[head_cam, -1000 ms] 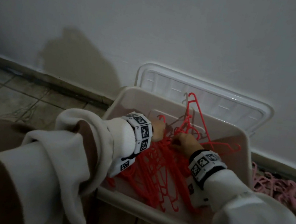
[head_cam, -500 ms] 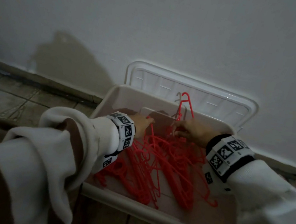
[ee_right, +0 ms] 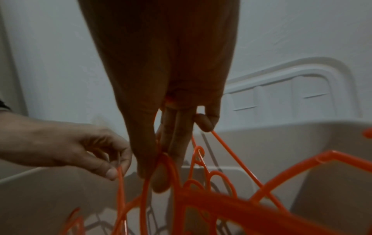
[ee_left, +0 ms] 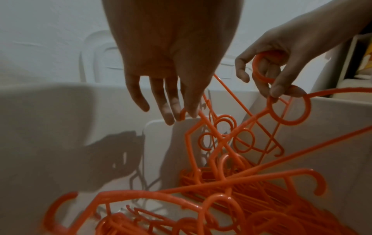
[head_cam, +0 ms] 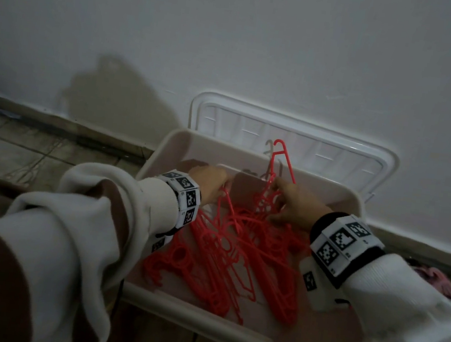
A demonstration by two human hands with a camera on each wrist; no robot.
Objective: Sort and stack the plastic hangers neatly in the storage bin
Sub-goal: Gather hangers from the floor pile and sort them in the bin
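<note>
Several red plastic hangers (head_cam: 230,257) lie tangled in the beige storage bin (head_cam: 193,317), hooks mostly toward the far wall. One red hanger (head_cam: 281,161) stands upright against that wall. My left hand (head_cam: 218,187) is at the far left of the pile and pinches the thin end of a red hanger (ee_right: 120,178) between thumb and fingertips (ee_left: 189,111). My right hand (head_cam: 278,199) is at the far middle. Its thumb and fingers (ee_left: 275,90) pinch the round hooks of raised hangers (ee_left: 289,109), also seen in the right wrist view (ee_right: 159,168).
The bin's white lid (head_cam: 322,146) leans against the white wall behind the bin. Pink hangers (head_cam: 433,280) lie on the floor to the right. Tiled floor (head_cam: 21,144) lies to the left, along a dark baseboard.
Both hands moved from the middle of the pile toward the bin's far wall. The right hand now holds hanger hooks raised there, and the hangers lie stretched out lengthwise.
</note>
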